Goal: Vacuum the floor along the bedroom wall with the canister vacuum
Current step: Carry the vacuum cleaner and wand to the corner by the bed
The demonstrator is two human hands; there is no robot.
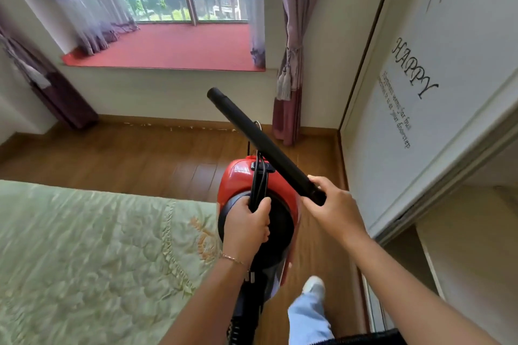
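A red canister vacuum [238, 176] with a black round end hangs above the wooden floor [126, 159], carried by my left hand [246, 224], which grips its black handle and cord. My right hand [333, 204] is closed around the near end of a black vacuum tube [260, 140]. The tube points up and to the left, its open far end in the air in front of the wall under the window. A black ribbed hose [241, 325] shows below my left forearm.
A bed with a green quilt [92, 255] fills the lower left. A white sliding wardrobe door [426, 87] stands on the right. A red window ledge [173, 47] and purple curtains [288, 70] lie ahead. My foot [314, 286] is on the narrow floor strip.
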